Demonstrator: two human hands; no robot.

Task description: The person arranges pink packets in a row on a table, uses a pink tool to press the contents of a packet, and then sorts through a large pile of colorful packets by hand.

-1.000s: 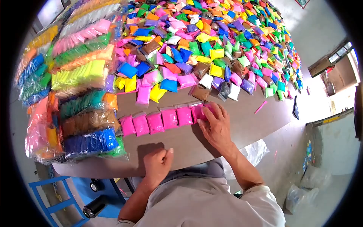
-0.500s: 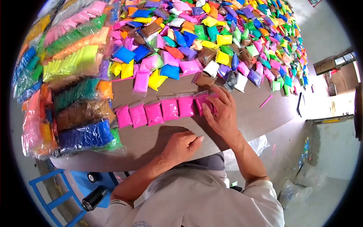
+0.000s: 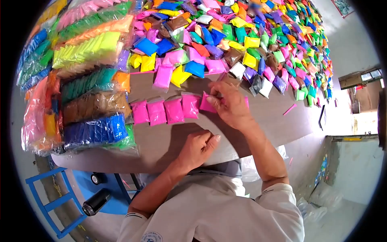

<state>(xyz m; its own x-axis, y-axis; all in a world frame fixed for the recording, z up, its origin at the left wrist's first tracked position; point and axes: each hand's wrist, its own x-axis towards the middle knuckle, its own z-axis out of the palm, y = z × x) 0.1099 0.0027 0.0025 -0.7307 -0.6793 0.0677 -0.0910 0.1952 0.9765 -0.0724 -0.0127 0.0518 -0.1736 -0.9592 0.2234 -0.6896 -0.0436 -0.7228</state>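
Four pink packets [image 3: 174, 110] lie side by side in a row, each a small clear sachet filled with bright pink material. A fifth pink packet [image 3: 207, 103] is at the right end of this row, pinched between the thumb and fingers of the right hand [image 3: 230, 104]. More pink shows just beyond that hand, mostly hidden by it. The left hand [image 3: 197, 149] is clenched, thumb uppermost, near the table's front edge; whether anything is inside it I cannot tell.

To the left, large clear bags hold rows of packets: yellow-green packets [image 3: 86, 50], teal packets [image 3: 88, 84], brown packets [image 3: 94, 105] and blue packets [image 3: 96, 131]. Behind the pink row spreads a heap of mixed packets [image 3: 242, 44] in many colours.

The table [image 3: 155, 147] has a smooth brownish-grey top with a curved front edge. A thin pink strip [image 3: 289, 109] lies on its right part, near a dark flat object [image 3: 321, 117]. At lower left, a black bottle [image 3: 96, 202] lies on a blue surface [image 3: 115, 197], beside a blue frame [image 3: 52, 205]. Clear plastic [image 3: 322, 195] is bunched on the floor at right.

The pink packets look plump and slightly wrinkled, glossy where light catches them, with clear flaps at their far ends.
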